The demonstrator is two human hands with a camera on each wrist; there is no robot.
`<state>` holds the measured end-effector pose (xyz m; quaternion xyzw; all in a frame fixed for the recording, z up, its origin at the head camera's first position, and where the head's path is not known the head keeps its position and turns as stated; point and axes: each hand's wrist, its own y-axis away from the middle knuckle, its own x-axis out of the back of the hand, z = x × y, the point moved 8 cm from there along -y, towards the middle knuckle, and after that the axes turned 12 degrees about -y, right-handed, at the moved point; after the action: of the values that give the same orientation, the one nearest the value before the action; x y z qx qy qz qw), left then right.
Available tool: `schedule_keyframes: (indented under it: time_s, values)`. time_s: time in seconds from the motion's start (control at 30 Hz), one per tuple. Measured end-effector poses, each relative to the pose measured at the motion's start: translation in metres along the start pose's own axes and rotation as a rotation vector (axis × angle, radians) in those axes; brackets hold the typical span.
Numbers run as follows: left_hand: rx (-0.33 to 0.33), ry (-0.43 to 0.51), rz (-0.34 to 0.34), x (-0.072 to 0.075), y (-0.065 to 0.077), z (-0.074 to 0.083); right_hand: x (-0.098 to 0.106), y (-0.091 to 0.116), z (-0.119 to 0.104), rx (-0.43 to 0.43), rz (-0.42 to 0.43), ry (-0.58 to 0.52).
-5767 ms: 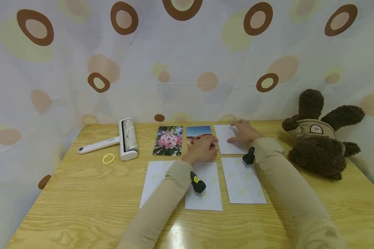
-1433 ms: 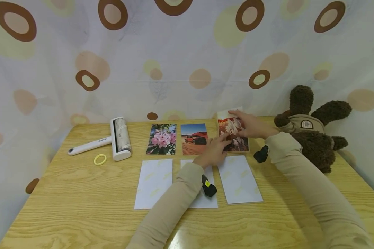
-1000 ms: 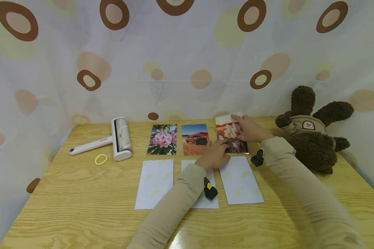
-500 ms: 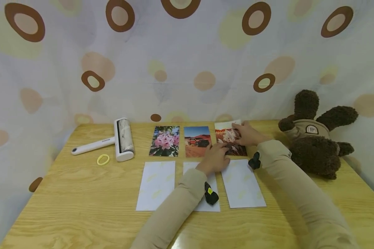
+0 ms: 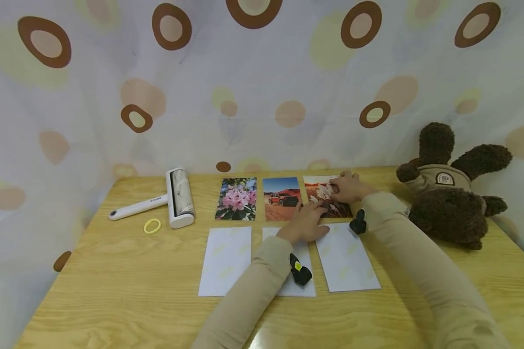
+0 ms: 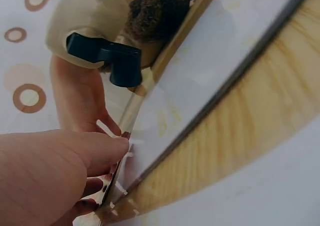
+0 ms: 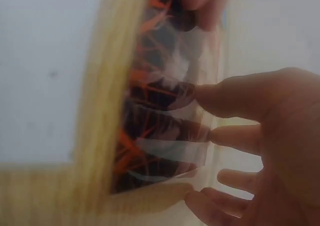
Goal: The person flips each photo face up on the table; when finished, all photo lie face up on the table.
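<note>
Lettering on handle (image 5: 139,207) of lint roller: too small to read; same for badge (image 5: 444,179) on brown plush toy (image 5: 450,215). White roller housing (image 5: 181,220) holds patterned roll (image 5: 182,191). Grass-plume photo (image 5: 318,191): far side of table (image 5: 126,271), right of pickup photo (image 5: 280,195), behind right-hand white card (image 5: 347,257). Left hand (image 5: 306,224): fingers spread, fingertips touching photo's lower left. Right hand (image 5: 349,188): fingers spread wide, fingertips resting along photo's right side.
</note>
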<state>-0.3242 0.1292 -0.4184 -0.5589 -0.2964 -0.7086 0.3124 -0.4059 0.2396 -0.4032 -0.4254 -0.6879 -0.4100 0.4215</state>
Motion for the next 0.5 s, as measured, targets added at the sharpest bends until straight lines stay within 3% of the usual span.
schedule_keyframes:
  time_s: [0.07,0.3,0.43,0.5]
  values:
    - [0.005,0.032,-0.003,0.0,0.001,-0.002,-0.002,0.0,-0.001,-0.01,-0.001,-0.003]
    - [0.016,0.074,0.075,0.011,0.005,-0.007,0.001,0.003,0.007,-0.085,0.028,-0.22]
    - [0.039,0.076,0.107,0.019,0.014,-0.011,-0.002,0.002,0.001,-0.136,0.057,-0.178]
    - [0.048,0.097,0.127,0.022,0.019,-0.015,-0.004,0.003,-0.01,-0.109,0.083,-0.146]
